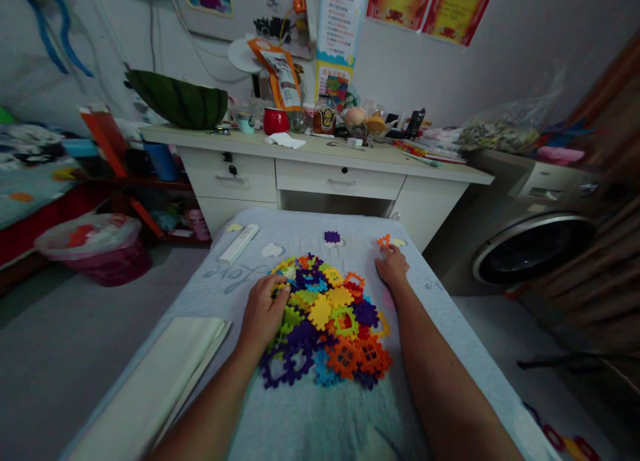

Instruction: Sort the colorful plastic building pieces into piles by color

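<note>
A heap of colourful interlocking plastic tiles point(327, 318) lies in the middle of a cloth-covered table point(320, 414). My left hand point(263, 309) rests on the heap's left side, fingers curled over a yellow-green tile. My right hand point(393, 266) reaches past the heap's right side, fingertips on a loose orange tile point(383, 240). A single purple tile point(331, 237) and a pale yellow tile point(399, 242) lie apart at the table's far end.
A white remote point(239, 243), a white scrap point(271, 250) and a cream folded cloth point(165, 374) lie on the table's left. Beyond stand a cluttered white desk point(325, 171) with a watermelon half point(179, 101), a washing machine point(535, 241) right, and a lined bin point(95, 248) left.
</note>
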Available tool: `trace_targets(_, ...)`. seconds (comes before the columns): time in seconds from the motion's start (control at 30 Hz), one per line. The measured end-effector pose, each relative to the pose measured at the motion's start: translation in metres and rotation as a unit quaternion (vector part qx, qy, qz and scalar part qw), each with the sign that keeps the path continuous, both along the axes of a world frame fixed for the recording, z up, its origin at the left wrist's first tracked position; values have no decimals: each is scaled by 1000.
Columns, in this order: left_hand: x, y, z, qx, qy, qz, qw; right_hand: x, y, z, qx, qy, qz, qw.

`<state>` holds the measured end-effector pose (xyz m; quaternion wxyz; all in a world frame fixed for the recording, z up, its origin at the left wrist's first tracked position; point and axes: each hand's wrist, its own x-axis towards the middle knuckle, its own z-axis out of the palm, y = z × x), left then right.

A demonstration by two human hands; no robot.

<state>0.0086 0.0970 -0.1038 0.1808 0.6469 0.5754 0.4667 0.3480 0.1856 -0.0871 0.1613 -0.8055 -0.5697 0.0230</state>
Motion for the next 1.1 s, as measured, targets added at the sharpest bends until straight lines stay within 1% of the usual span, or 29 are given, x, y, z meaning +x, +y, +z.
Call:
trace_targets(0.13, 0, 0, 1, 4, 0, -1, 1000, -5, 18, 3, 1, -14, 0, 1000)
trace_targets(0.3, 0, -1, 2, -1, 2, 0, 1000, -6, 34, 2, -46, -32, 6, 998)
trace_targets(0.37, 0, -1, 3, -1, 3, -4, 1000, -5, 35, -1, -54, -35, 8, 998)
trace_targets(0.47, 0, 0, 2, 0, 0, -7, 1000, -5, 31, -3, -39, -33, 13, 999)
trace_targets(0.53, 0, 0, 2, 0, 1, -5, 1000, -6, 27, 1, -32, -17, 11, 999)
trace_targets(0.6, 0, 0, 1, -1, 5, -4, 1000, -8, 23, 8, -31, 10, 11, 999)
trace_targets(0.63, 0, 0, 1, -2, 6, -4, 1000, -9, 21, 13, -32, 23, 22, 999)
trace_targets(0.67, 0, 0, 1, -2, 7, -3, 1000, -11, 18, 19, -32, 36, 47, 998)
trace_targets(0.73, 0, 0, 1, -3, 9, -1, 1000, -18, 11, 30, -35, 61, 134, 989)
trace_targets(0.8, 0, 0, 1, -3, 11, -1, 1000, -27, 4, 40, -46, 90, 243, 965)
trace_targets(0.87, 0, 0, 2, -1, 14, -1, 1000, -38, -4, 47, -60, 108, 326, 937)
trace_targets(0.93, 0, 0, 2, 2, 15, 1, 1000, -48, -11, 50, -69, 118, 368, 920)
trace_targets(1.1, 0, -1, 3, 3, 16, -1, 1000, -68, -20, 45, -70, 151, 409, 897)
